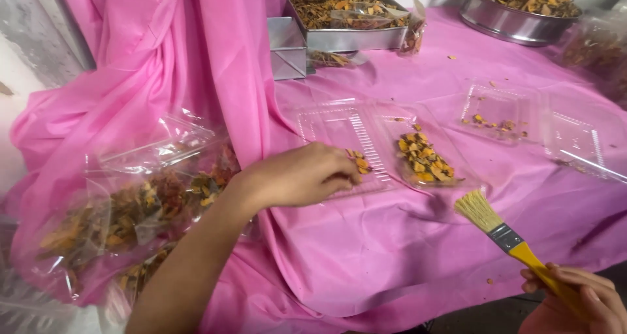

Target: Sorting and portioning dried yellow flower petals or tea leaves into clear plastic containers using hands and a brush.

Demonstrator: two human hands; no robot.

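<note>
My left hand (304, 175) rests on the open lid of a clear plastic clamshell box (339, 134), fingertips pinched on a few dried orange-brown flakes (360, 163). The other half of the box holds a small heap of the same dried flakes (426, 159). My right hand (578, 301) at the bottom right grips the yellow handle of a paintbrush (499, 228), whose pale bristles point up-left toward the box, hovering just short of it.
A pink cloth (392, 249) covers the table. A second open clamshell box (522, 121) with crumbs lies to the right. Clear bags of dried flakes (130, 210) pile at left. A metal tray (349, 14) and a steel bowl (516, 10) of flakes stand at the back.
</note>
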